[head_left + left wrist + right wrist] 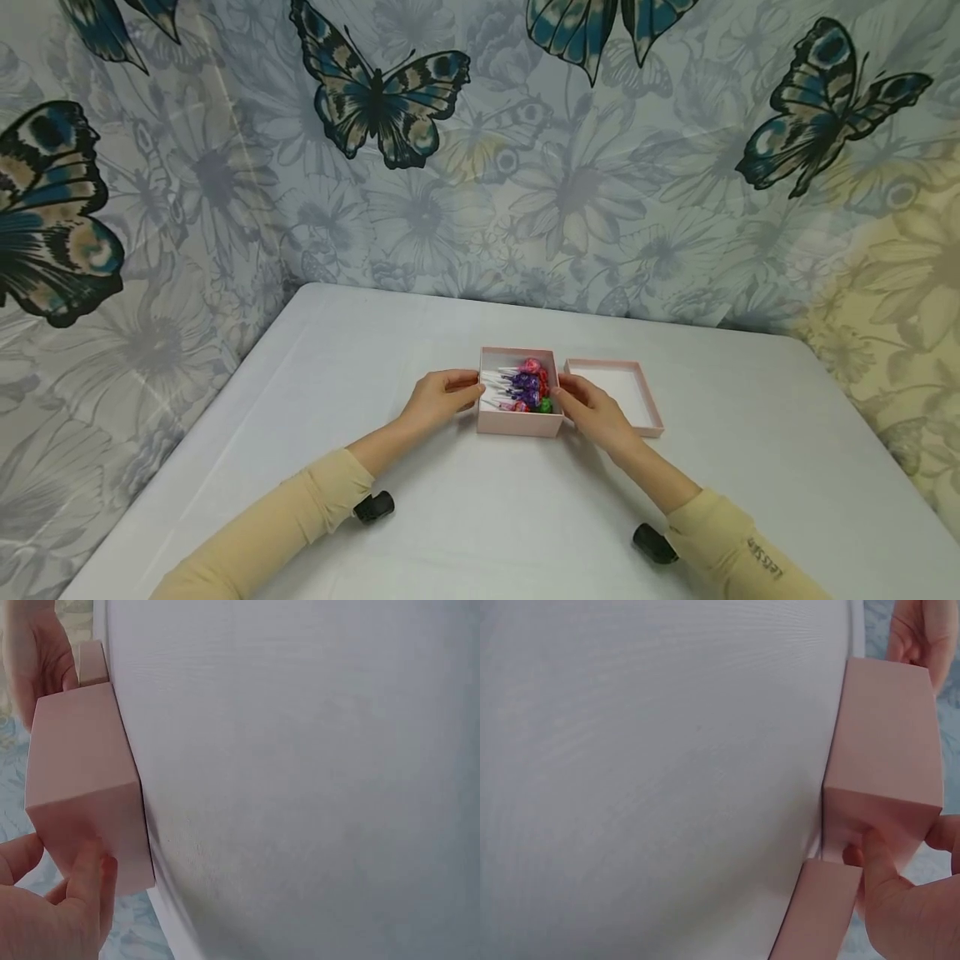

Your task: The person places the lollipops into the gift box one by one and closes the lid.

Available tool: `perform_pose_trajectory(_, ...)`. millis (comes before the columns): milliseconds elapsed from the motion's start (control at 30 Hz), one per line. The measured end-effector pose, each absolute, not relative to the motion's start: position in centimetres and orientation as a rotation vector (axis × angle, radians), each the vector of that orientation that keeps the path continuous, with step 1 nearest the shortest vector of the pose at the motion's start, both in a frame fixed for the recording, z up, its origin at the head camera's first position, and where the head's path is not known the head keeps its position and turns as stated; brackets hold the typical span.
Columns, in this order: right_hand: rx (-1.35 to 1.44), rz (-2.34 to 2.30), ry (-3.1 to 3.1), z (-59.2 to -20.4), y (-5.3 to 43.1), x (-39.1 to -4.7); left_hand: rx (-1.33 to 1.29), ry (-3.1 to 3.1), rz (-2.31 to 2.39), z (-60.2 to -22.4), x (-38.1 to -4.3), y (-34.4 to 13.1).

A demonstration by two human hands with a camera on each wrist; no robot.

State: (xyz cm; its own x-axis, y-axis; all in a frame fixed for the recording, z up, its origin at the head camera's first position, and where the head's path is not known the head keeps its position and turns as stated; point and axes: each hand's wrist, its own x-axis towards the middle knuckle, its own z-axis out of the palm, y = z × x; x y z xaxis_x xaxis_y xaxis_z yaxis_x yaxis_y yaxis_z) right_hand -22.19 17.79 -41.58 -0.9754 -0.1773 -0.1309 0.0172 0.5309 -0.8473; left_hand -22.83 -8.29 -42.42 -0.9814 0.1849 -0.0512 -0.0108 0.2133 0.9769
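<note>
An uncovered pink box sits on the white table, between my two hands. Several lollipops lie inside, their wrapped red, purple, pink and green heads toward the right and white sticks toward the left. My left hand grips the left wall, thumb at the top rim and fingers against the outer face, as the left wrist view also shows on the box side. On the opposite wall, my right hand holds the box the same way. The matching shallow lid lies hollow side up just right of the box.
The white tablecloth covers the table, whose far edge meets a butterfly-printed curtain. Black cylindrical pieces show by the left sleeve and the right sleeve.
</note>
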Motion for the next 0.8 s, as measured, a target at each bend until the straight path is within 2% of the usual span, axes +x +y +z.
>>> perform_pose_trajectory(533,-0.117,-1.443,2.519,-41.3,17.2,-22.0,0.147,2.26,1.923,-42.2,-23.0,-8.9)
perform_pose_trajectory(667,-0.123,-1.418,2.545,-40.7,18.0,-22.1,0.282,2.536,1.866,-41.8,-22.7,-9.0)
perform_pose_trajectory(800,-0.144,-1.494,2.571,-39.4,20.8,-22.6,0.486,2.583,1.949,-39.9,-20.8,-7.6)
